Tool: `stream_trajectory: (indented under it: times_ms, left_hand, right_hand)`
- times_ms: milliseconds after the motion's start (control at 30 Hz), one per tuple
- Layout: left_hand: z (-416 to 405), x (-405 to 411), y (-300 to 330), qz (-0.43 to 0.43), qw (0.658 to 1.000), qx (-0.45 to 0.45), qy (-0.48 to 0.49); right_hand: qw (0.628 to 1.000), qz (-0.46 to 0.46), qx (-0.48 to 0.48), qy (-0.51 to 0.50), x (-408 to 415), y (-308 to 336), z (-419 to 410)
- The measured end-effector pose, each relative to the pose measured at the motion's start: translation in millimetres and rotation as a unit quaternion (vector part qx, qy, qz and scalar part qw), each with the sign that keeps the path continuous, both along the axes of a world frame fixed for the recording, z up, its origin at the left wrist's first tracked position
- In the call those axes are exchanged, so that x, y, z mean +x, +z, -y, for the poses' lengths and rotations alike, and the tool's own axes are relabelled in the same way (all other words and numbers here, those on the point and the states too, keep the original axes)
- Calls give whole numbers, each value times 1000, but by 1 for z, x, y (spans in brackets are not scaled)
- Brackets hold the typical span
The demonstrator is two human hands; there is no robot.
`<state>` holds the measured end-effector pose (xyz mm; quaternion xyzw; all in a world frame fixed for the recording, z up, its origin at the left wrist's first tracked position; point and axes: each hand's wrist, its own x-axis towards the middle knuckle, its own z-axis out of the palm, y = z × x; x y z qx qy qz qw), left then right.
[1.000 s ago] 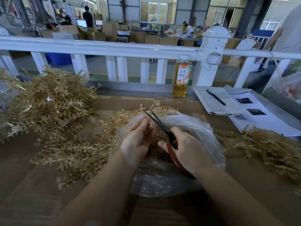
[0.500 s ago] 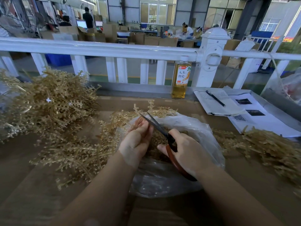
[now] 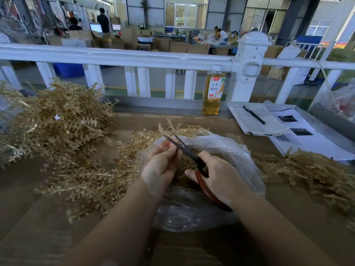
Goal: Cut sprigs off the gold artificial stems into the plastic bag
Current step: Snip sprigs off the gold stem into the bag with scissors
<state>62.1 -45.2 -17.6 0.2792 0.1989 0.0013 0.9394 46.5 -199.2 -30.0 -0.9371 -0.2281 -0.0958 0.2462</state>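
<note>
Over the open mouth of the clear plastic bag [image 3: 226,150], both hands at work. Left hand [image 3: 161,167] curled round a thin gold stem [image 3: 163,145], fingers pinching it just above the bag's rim. Right hand [image 3: 217,177] gripping the orange-handled scissors [image 3: 199,166], thumb and fingers through the loops; dark blades slightly parted, tips pointing up and away, touching or almost touching the stem beside the left fingers. Exact contact hard to tell.

Inside the bag, a heap of cut gold sprigs [image 3: 184,162], partly hidden behind the hands. Bag lying on the brown tabletop [image 3: 28,217], directly in front of the person.

Left of the bag, a big pile of gold artificial stems [image 3: 57,127], spreading down to the near-left side, some branches reaching the bag's edge. Behind the bag, a few more gold branches [image 3: 184,129] sticking up over its far rim. Right of the bag, a second, flatter pile of gold pieces [image 3: 317,171].

Behind the bag, at the far edge of the tabletop, an upright bottle of amber drink [image 3: 213,93] with a white cap, standing just before the white railing [image 3: 115,56]. Behind and to the right of the bag, an open notebook [image 3: 255,123] with a black pen [image 3: 254,115] lying on it, and printed sheets [image 3: 307,139] next to it.
</note>
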Motion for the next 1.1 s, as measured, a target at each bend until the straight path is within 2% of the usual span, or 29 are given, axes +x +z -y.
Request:
stream_trajectory:
  times_ms: [467, 1100]
  left_hand:
    - [-1, 4, -8, 6, 1000, 21, -10]
    - [2, 2, -12, -4, 997, 74, -3]
  right_hand:
    - [999, 3, -33, -13, 1, 2, 0]
    - [995, 76, -63, -31, -1, -8, 4]
